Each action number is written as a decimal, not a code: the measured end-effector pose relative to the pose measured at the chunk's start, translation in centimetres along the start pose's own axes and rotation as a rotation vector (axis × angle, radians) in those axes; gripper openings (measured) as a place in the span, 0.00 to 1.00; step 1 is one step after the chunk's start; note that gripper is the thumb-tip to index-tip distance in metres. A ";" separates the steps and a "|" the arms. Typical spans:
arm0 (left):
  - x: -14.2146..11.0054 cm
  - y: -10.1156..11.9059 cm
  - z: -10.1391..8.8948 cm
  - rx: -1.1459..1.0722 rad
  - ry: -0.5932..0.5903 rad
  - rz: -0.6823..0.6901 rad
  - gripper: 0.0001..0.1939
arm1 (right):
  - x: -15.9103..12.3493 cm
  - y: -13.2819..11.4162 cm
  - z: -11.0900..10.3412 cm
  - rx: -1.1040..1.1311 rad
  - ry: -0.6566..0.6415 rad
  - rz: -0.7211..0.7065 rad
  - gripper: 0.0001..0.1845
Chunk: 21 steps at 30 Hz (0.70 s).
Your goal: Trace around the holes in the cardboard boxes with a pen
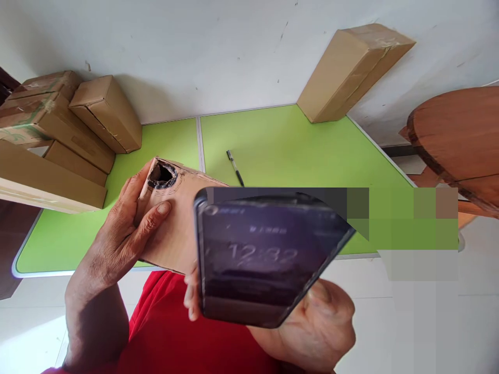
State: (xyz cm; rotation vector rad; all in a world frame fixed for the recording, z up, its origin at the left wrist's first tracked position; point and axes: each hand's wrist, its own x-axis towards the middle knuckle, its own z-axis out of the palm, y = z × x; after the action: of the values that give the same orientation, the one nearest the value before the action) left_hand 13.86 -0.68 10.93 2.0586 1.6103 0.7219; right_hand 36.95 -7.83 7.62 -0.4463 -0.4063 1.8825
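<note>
My left hand [130,234] grips the left end of a flat cardboard box [173,223], with the thumb on its top face and the fingers round the far edge. Near that end the cardboard has a rough round hole with a dark, inked rim. In my right hand [312,327] is a smartphone [249,259], held close to the camera with its lit screen facing up at me and the time showing. The phone covers the right part of the cardboard. A pen [235,167] lies on the green table just beyond both.
Several cardboard boxes [78,130] stand at the table's left end. A tall carton [351,72] leans against the wall at the back right. Beyond the green table [265,140] is a round wooden top [460,130]. Blurred blocks hide an area right of the phone.
</note>
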 end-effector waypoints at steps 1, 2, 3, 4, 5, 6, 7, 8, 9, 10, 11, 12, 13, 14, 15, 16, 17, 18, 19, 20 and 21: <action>0.0 0.1 -0.1 -0.018 0.002 -0.021 0.40 | -0.1 -0.9 -0.5 -0.021 0.042 0.047 0.30; 0.1 0.2 -0.2 -0.035 0.005 -0.049 0.40 | -0.2 -1.7 -1.2 -0.044 0.103 0.062 0.33; 0.1 0.3 -0.3 -0.049 0.012 -0.078 0.40 | -0.1 -2.6 -2.0 -0.072 0.178 0.034 0.34; 0.2 0.3 -0.4 -0.057 0.018 -0.102 0.40 | 0.2 -3.5 -3.1 -0.106 0.252 -0.025 0.33; 0.2 0.3 -0.5 -0.057 0.023 -0.113 0.41 | 0.7 -4.3 -4.3 -0.148 0.321 -0.106 0.31; 0.2 0.2 -0.5 -0.053 0.022 -0.112 0.41 | 1.3 -5.0 -5.7 -0.203 0.381 -0.179 0.29; 0.2 0.2 -0.4 -0.052 0.020 -0.107 0.41 | 2.1 -5.7 -7.2 -0.269 0.434 -0.231 0.27; 0.1 0.1 -0.4 -0.051 0.018 -0.106 0.40 | 2.9 -6.4 -8.7 -0.343 0.491 -0.255 0.26; 0.1 0.0 -0.3 -0.053 0.026 -0.101 0.39 | 3.7 -6.9 -10.3 -0.417 0.556 -0.261 0.26; 0.0 -0.1 -0.2 -0.057 0.030 -0.096 0.39 | 4.5 -7.5 -11.8 -0.487 0.619 -0.255 0.26; 0.0 -0.2 -0.1 -0.062 0.032 -0.093 0.38 | 5.2 -7.9 -13.3 -0.543 0.672 -0.246 0.26; -0.1 -0.3 0.0 -0.065 0.033 -0.089 0.38 | 5.8 -8.2 -14.6 -0.584 0.713 -0.236 0.25; -0.2 -0.3 0.1 -0.067 0.032 -0.086 0.38 | 6.3 -8.5 -15.7 -0.613 0.741 -0.229 0.24; -0.2 -0.4 0.1 -0.069 0.030 -0.086 0.38 | 6.7 -8.7 -16.8 -0.633 0.760 -0.226 0.23; -0.2 -0.4 0.1 -0.070 0.024 -0.089 0.39 | 7.1 -8.8 -17.6 -0.650 0.774 -0.229 0.21; -0.3 -0.4 0.1 -0.073 0.017 -0.091 0.39 | 7.3 -8.9 -18.4 -0.668 0.785 -0.238 0.19; -0.3 -0.4 0.1 -0.078 0.016 -0.085 0.39 | 7.5 -8.9 -19.0 -0.688 0.797 -0.247 0.18; -0.3 -0.3 0.1 -0.086 0.013 -0.076 0.40 | 7.7 -8.9 -19.5 -0.709 0.808 -0.257 0.17; -0.3 -0.3 0.1 -0.093 0.008 -0.067 0.40 | 7.8 -8.9 -20.0 -0.728 0.816 -0.267 0.17; -0.4 -0.3 0.1 -0.101 0.006 -0.056 0.39 | 7.8 -8.9 -20.4 -0.745 0.822 -0.275 0.18; -0.4 -0.3 0.1 -0.109 0.005 -0.048 0.38 | 7.8 -8.8 -20.7 -0.760 0.824 -0.280 0.18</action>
State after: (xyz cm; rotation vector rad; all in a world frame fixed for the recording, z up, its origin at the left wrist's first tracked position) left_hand 13.65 -1.01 10.60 1.9367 1.5811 0.7811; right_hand 51.70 3.87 -7.05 -1.5114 -0.5645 1.0781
